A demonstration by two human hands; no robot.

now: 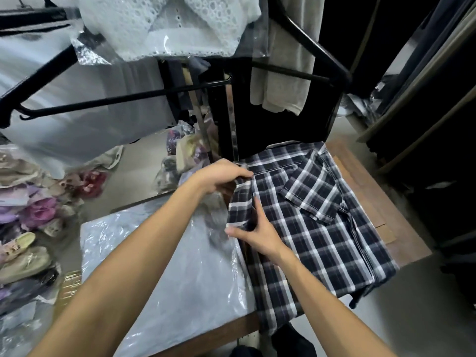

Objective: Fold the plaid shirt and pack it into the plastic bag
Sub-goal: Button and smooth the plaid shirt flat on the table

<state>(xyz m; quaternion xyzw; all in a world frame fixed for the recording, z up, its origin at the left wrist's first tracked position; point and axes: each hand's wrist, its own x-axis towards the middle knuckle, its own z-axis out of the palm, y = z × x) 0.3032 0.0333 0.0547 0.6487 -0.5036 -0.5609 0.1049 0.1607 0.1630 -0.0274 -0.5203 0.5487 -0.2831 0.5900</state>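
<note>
A navy and white plaid shirt (316, 228) lies spread face down on a wooden table (360, 181), its right sleeve folded across the back. My left hand (221, 176) grips the shirt's left edge near the shoulder. Lower on that same edge, my right hand (255, 233) pinches the cloth, which is lifted into a fold between both hands. A clear plastic bag (180, 266) holding a pale blue garment lies flat on the table just left of the shirt.
Black hangers (123, 97) and bagged white garments (167, 24) hang overhead at the back. Piles of bagged clothes and shoes (28, 228) cover the floor at left. A dark rack (425, 124) stands at right.
</note>
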